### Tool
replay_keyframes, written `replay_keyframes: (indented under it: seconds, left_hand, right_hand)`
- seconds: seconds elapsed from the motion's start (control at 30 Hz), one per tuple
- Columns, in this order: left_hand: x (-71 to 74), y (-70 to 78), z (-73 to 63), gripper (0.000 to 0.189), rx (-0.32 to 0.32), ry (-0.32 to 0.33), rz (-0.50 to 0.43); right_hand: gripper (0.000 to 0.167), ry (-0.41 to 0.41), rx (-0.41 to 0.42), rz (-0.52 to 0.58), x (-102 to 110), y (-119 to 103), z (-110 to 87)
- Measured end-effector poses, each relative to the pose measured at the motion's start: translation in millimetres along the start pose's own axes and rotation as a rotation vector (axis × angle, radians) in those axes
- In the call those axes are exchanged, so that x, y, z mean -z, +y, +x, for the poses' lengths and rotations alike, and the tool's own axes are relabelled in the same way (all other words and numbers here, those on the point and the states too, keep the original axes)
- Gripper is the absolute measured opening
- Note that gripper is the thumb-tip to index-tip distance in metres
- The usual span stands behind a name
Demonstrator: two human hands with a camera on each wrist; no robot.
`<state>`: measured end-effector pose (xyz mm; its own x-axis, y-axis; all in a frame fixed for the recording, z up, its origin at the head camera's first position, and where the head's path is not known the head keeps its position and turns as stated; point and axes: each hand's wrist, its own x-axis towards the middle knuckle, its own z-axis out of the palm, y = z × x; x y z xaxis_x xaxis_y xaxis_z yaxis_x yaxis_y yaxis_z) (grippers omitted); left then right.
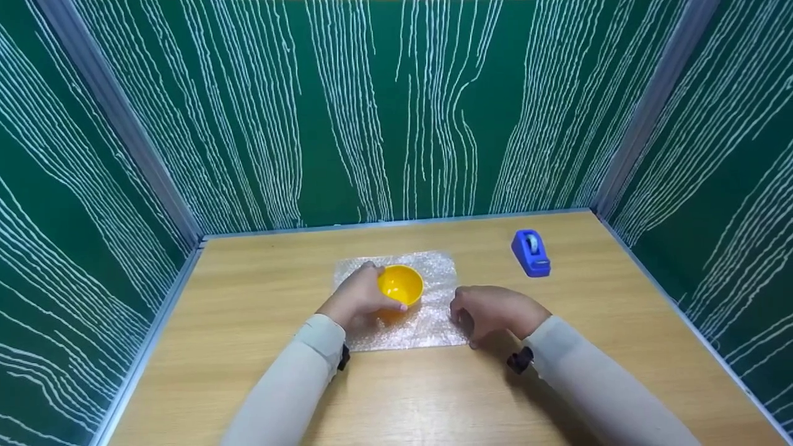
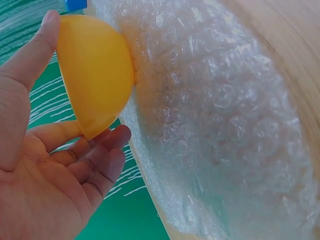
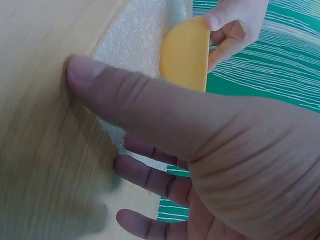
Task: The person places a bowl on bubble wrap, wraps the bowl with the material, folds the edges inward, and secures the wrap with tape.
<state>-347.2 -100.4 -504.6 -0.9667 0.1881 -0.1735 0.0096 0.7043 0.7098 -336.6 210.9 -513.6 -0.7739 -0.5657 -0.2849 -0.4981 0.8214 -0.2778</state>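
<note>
A yellow bowl (image 1: 403, 284) stands upright on a sheet of bubble wrap (image 1: 433, 322) spread flat on the table. My left hand (image 1: 361, 291) grips the bowl by its rim, thumb on the near side and fingers round the far side. In the left wrist view the bowl's base (image 2: 131, 70) meets the bubble wrap. At the sheet's right edge is my right hand (image 1: 492, 310), its thumb (image 3: 100, 75) at the table and its fingers bent and spread apart. Nothing shows between that thumb and those fingers; whether the fingertips touch the wrap, I cannot tell.
A blue tape dispenser (image 1: 531, 254) with a roll of tape sits at the back right of the wooden table (image 1: 260, 322). Green panels (image 1: 495, 111) with white wavy lines enclose the back and both sides. Grey posts (image 1: 644, 93) stand at the corners.
</note>
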Motion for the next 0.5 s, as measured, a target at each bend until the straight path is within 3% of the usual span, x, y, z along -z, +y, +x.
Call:
replay_keyframes:
  seconds: [0.4, 0.5]
  left_hand:
    - [1.3, -1.2, 1.5, 0.095, -0.006, -0.025, 0.007]
    - [1.3, -1.3, 2.2, 0.098, -0.014, -0.026, 0.021]
  right_hand:
    - [0.040, 0.028, 0.002, 0.019, 3.2, -2.5, -1.0]
    - [0.035, 0.072, 0.071, -0.016, 4.6, -1.8, -0.4]
